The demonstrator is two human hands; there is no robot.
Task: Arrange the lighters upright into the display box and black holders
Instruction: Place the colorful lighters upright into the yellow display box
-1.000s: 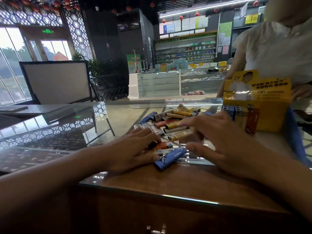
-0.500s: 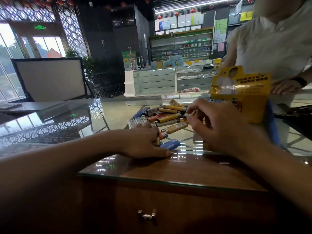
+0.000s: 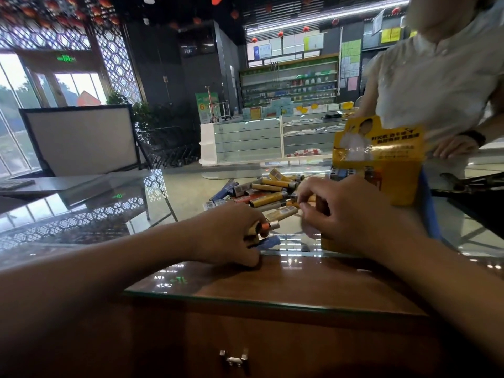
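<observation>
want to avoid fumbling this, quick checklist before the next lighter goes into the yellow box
1. Left hand has lighters gathered: ok, fingers curled round a few, including an orange lighter.
2. Right hand has one lighter securely: cannot tell, fingertips pinch at the pile, view blurred.
3. Yellow display box upright and near: ok, just behind the right hand.
4. Free slots in box: cannot tell, hidden.
5. Loose lighters clear of the counter edge: ok.
</observation>
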